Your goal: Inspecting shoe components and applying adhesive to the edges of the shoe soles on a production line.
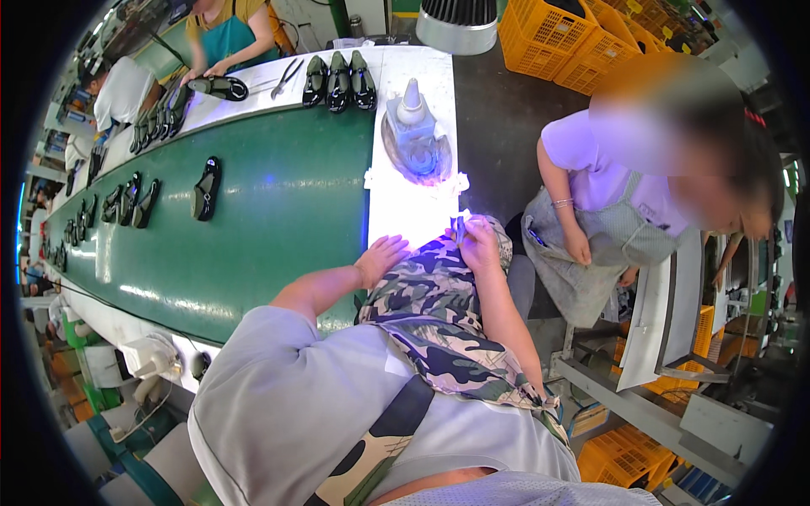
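My left hand (384,261) lies with its fingers stretched out at the near edge of a brightly lit white board (398,215). At the board's right corner my right hand (481,244) is closed in a pinch around a small white and dark blue thing (458,226), too small and glaring to name. Farther up the board, a white nozzle-topped bottle (411,105) stands by a bluish, stained container (426,156). A camouflage apron (426,291) covers my lap, right below both hands.
Left of me runs a green conveyor belt (278,211) carrying black shoes, one single shoe (205,189) among them. Beyond it are three black shoes (338,83), pliers (287,78) and a person (232,38) handling a shoe. Another person (616,185) sits close on my right; yellow crates (548,38) stand behind.
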Motion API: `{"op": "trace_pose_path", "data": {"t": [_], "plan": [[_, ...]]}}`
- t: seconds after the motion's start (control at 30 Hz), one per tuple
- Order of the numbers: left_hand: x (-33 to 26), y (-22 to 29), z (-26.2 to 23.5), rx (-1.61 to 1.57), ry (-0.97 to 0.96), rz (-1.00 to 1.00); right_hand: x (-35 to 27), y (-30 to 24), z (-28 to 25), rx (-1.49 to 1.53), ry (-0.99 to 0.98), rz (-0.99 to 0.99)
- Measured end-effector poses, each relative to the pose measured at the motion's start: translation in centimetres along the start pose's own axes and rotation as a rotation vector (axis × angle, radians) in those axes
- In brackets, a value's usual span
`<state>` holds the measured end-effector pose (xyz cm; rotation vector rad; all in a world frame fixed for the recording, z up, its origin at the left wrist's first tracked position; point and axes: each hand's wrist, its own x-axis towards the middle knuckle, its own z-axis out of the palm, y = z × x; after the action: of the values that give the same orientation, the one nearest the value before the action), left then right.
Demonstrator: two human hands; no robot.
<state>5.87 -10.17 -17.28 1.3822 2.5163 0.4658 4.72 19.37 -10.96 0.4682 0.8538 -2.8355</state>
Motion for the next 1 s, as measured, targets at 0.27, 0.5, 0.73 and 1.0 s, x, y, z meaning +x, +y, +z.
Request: {"op": "trace_pose_path", "data": {"t": [0.27,0.5,0.73,1.0], "plan": [[-0.3,0.0,0.8,0.034,-0.009,-0.012,-0.1,0.3,-0.1,-0.032,-0.043,-0.024],[0.2,0.7,-1.1,-0.048,-0.053,-0.044,0.1,0.3,-0.5,-0.024,-0.037,-0.034],[0.4,0.5,0.0,-0.073,0.011,-0.058,-0.2,0.3,-0.5,-0.037,-0.026,-0.052],[0.2,0.0,1.2,-0.106,0.13,-0.07,-1.8,0.2,0.6,-0.056,0.006,-0.057]]}}
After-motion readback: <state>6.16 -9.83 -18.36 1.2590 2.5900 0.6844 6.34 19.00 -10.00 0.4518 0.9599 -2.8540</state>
